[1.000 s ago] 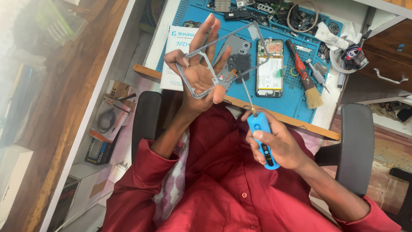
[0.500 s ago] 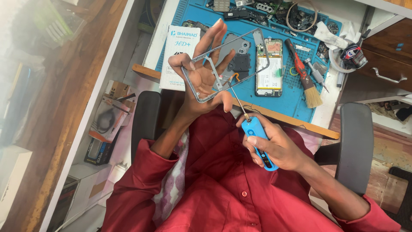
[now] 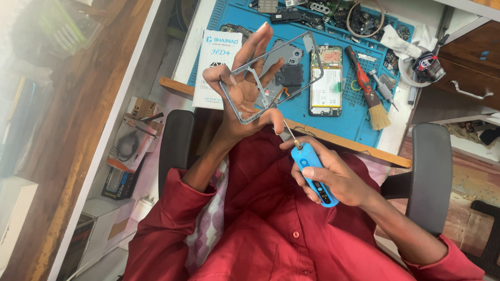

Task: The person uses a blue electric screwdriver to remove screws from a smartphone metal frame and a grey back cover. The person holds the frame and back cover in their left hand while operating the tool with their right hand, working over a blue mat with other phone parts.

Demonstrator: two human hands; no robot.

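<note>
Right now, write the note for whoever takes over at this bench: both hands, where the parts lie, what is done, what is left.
Left hand: raised above the lap, fingers spread, holding the grey phone frame against the palm.
Right hand: wrapped round the blue electric screwdriver, its thin bit pointing up at the frame's lower corner.
On the blue work mat: the opened phone body with battery showing, dark loose parts beside it, and a red-handled brush. A white box lies at the mat's left edge.
Done: frame is off the phone.
Left: phone still open and in pieces; I cannot tell whether the bit touches the frame.
</note>
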